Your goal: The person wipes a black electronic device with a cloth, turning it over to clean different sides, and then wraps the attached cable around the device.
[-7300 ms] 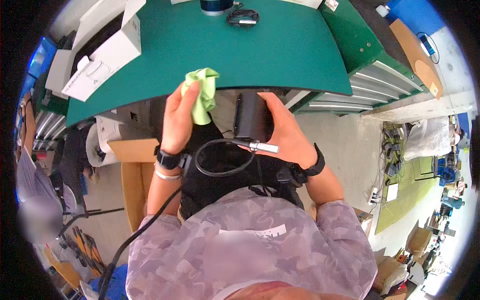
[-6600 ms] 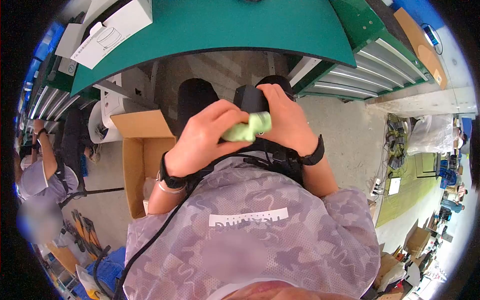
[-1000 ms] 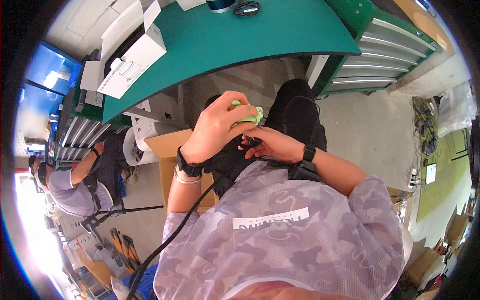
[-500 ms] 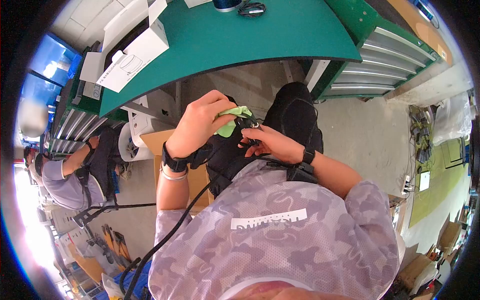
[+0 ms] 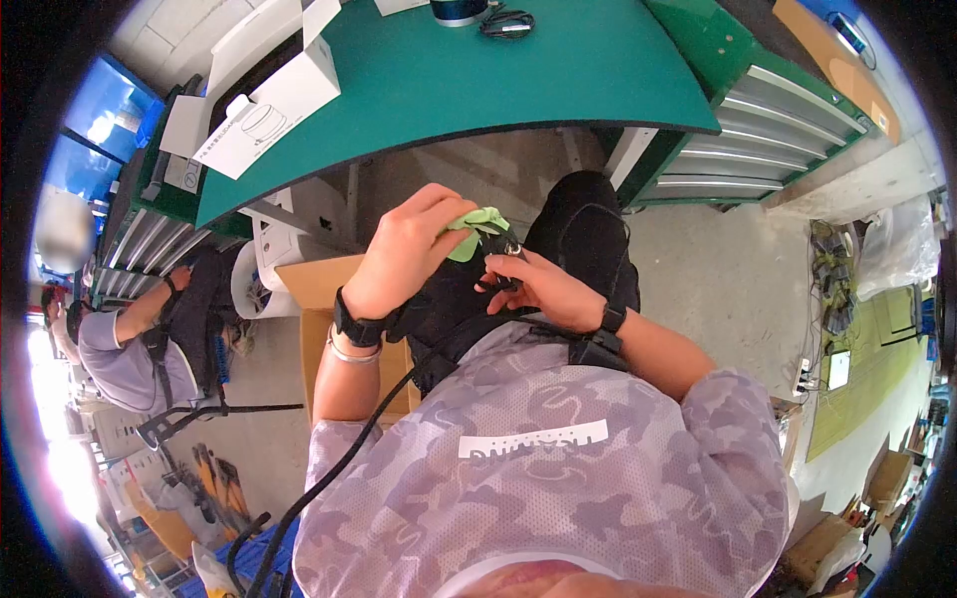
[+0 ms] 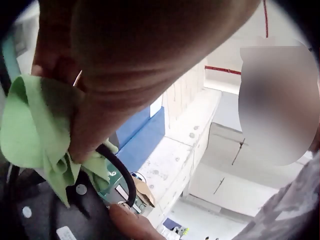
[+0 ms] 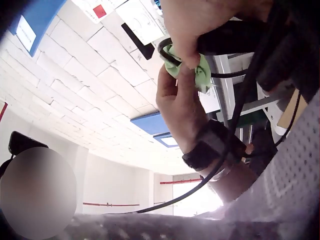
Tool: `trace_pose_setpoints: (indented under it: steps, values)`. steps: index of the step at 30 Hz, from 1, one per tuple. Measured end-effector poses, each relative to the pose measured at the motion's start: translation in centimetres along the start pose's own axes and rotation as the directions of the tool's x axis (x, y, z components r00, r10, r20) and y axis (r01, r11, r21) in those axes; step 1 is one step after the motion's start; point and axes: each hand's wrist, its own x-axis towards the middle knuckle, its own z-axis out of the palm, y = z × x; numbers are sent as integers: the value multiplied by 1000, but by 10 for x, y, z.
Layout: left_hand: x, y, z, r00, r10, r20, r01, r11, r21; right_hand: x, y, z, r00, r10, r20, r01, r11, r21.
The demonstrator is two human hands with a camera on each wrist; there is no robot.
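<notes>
My left hand (image 5: 399, 254) pinches a crumpled light green cloth (image 5: 483, 216) in front of my lap. The cloth lies against a black box (image 6: 45, 220) with silver dots, seen low in the left wrist view. A thick black cable (image 6: 125, 172) curves out from beside the cloth toward my other thumb. My right hand (image 5: 558, 289) grips the black box from the other side, its thumb at a small metal connector (image 5: 511, 249). Much of the box is hidden by the cloth and fingers in the head view.
Ahead is a green table (image 5: 518, 85) bearing a white carton (image 5: 289, 105), a dark round device (image 5: 459, 10) and a coiled black cable (image 5: 508, 23). An open cardboard box (image 5: 319, 274) stands left of my legs. Drawers (image 5: 768, 135) stand at right; another person (image 5: 135, 349) is at far left.
Several seconds ago the cloth was apart from the black box; now it lies against it. Over the last second my left hand has shifted slightly left, uncovering the connector.
</notes>
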Motion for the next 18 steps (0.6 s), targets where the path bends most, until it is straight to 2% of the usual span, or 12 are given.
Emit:
trace_pose_setpoints:
  steps: [2,6,8,12,14,18]
  values:
    - [-3,-7,1,997,-53,-49,49,995,-87,0,0,-1,1000,-20,-14,20,1000,21]
    - [-7,-10,14,985,-148,-90,135,982,-128,3,1,-2,999,-48,-24,49,997,56]
    - [-8,-12,21,966,-227,-126,208,966,-153,1,0,1,991,-106,-77,114,987,115]
    - [-12,-16,38,945,-282,-167,237,940,-246,3,4,-5,986,-162,-28,164,971,174]
    - [-16,-21,49,904,-411,-119,321,835,-447,-1,-1,-2,975,-219,-41,223,943,245]
    - [-25,-20,63,900,-436,-11,351,740,-574,-1,-4,-2,964,-263,-51,266,921,285]
